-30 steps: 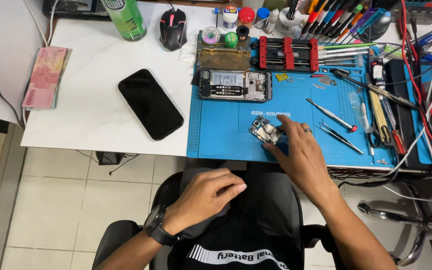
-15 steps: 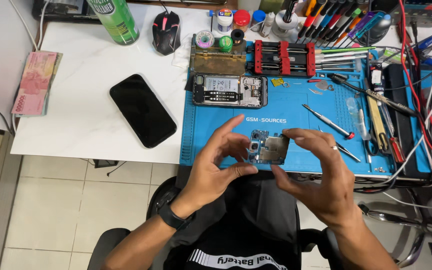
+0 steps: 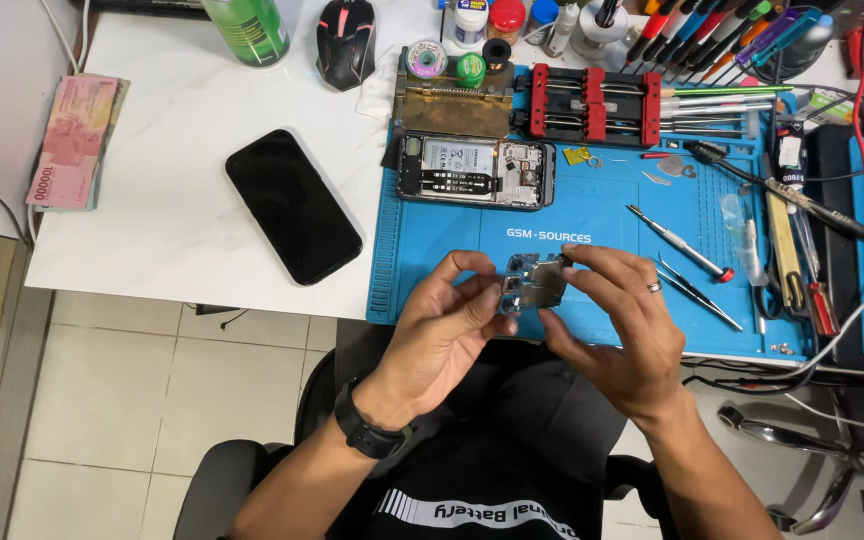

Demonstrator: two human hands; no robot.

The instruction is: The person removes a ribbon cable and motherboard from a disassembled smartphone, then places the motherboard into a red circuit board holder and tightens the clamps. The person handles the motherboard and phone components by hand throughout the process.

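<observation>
Small circuit board pinched between both hands over blue mat near edge. Left hand gripping at 8 o'clock, right hand at 4 o'clock. Opened phone at 12 o'clock.

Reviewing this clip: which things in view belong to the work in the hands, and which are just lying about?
In use:
left hand and right hand, both gripping the small circuit board
opened phone, back off, on the blue mat

Lying about:
black phone, face down or screen dark
banknotes
green can
computer mouse
screwdriver and tweezers
</observation>
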